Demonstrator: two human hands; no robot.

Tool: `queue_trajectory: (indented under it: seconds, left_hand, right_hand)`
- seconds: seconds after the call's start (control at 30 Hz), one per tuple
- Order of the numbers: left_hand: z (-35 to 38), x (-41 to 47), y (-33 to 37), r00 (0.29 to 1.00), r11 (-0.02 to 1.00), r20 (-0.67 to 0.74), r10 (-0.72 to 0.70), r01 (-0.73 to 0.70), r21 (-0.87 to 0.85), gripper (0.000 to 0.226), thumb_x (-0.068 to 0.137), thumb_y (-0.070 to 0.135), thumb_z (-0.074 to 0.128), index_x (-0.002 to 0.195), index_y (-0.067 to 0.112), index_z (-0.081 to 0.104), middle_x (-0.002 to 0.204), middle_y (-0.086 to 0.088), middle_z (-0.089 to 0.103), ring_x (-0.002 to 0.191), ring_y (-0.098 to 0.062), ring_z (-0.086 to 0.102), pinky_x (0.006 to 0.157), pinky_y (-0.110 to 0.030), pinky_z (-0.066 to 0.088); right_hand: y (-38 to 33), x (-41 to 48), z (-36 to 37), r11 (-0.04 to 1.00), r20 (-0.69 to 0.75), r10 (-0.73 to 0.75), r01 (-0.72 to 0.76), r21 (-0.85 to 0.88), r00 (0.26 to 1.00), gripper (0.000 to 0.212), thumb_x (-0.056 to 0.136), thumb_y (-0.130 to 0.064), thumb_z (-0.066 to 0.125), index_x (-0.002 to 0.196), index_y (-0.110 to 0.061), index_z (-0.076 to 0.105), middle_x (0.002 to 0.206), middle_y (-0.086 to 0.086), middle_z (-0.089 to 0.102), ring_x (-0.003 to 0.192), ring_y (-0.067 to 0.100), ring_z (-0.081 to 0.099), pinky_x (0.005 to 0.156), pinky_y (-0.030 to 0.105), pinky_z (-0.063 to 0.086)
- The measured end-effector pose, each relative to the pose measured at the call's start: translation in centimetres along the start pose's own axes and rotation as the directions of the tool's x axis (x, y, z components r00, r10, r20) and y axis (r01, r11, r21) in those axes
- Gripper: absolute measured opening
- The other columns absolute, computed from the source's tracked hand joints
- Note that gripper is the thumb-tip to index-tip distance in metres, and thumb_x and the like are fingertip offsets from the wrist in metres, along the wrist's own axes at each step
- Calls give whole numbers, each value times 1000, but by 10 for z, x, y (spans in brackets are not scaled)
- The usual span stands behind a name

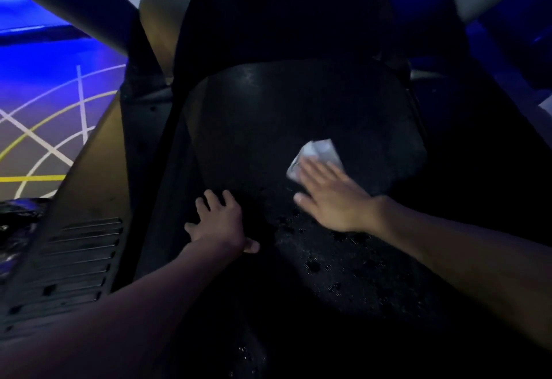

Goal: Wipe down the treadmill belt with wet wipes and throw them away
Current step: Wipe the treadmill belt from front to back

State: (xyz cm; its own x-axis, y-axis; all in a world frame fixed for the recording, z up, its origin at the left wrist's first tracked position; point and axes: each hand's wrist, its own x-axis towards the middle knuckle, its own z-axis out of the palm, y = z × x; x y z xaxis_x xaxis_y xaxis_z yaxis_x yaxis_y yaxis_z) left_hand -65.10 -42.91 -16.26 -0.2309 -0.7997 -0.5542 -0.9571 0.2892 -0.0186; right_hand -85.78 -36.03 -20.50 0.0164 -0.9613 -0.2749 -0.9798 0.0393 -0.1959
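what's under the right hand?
A white wet wipe, pressed onto the dark treadmill belt by the right hand, fingers flat. Only its far end shows past the fingertips; the rest is covered by the hand.

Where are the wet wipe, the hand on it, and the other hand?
wet wipe (321, 148), head view, white part beyond the fingers.
right hand (331, 196), head view, its back.
left hand (222, 223), head view, its back.

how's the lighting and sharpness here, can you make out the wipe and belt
Head view: dim, the treadmill belt nearly black, with blue glow on the floor at upper left; the white wipe under the right hand looks motion-smeared; the belt's edges bow from wide-angle distortion; the left hand reads clearly.
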Motion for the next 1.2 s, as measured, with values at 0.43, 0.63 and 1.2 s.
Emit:
queue_trajectory:
  seconds: [0.43,0.63,1.2]
  left_hand:
    - [-3,2,-27,996,996,10,91,-91,7,133,61,57,84,155,14,1,163,-4,-8,150,-25,-2,107,-64,26]
    - [-1,-1,-36,994,993,6,112,-112,25,128,68,38,86,155,18,-5,163,-2,-14,150,-23,-6,112,-57,27]
    - [6,-9,-77,994,994,52,91,-94,55,134,69,45,84,154,12,-14,160,-17,-21,149,-35,-9,117,-49,21]
  right_hand:
    - [-35,7,8,972,25,-228,229,-52,973,74,95,-60,4,154,-18,-10,160,-1,-22,145,11,-27,121,37,-12]
    - [-48,31,4,1000,-32,-13,13,-18,999,71,100,-56,10,155,-14,-8,161,4,-20,146,16,-24,121,40,-12]
    - [-91,75,-8,996,55,-88,90,-31,995,70,101,-54,13,155,-14,-9,161,4,-21,146,15,-25,121,39,-12]
